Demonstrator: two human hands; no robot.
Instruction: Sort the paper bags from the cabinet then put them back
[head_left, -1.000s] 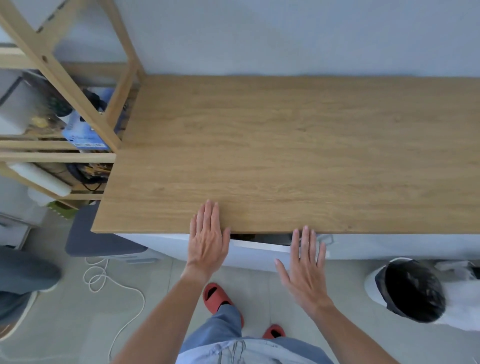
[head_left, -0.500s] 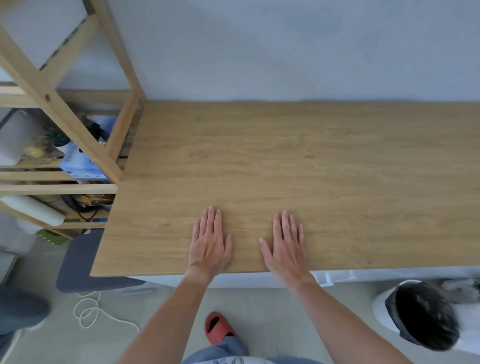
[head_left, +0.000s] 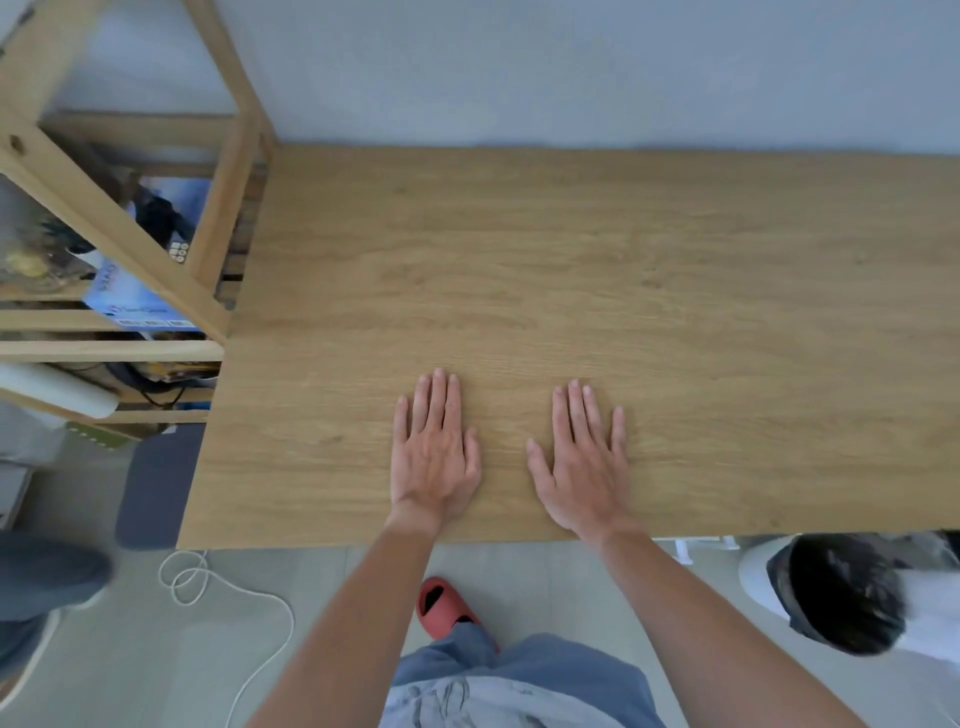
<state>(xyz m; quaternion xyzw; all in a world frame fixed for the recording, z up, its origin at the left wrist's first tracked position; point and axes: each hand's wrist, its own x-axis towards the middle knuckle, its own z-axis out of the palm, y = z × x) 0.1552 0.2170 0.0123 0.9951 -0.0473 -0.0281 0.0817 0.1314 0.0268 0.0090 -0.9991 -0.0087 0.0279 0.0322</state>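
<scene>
Two hands, left hand (head_left: 435, 457) & right hand (head_left: 584, 465), flat on cabinet top (head_left: 675, 291), grip apart.

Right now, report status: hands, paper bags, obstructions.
Left hand and right hand open, flat on the wooden top. No paper bags in view. Nothing else lies on the top.

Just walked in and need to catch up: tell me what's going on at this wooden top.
A person stands at the wooden cabinet top with both palms flat on it, left hand beside right hand, fingers straight, holding nothing. No paper bags are in view. A wooden shelf stands to the left and a lined bin on the floor to the right.
</scene>
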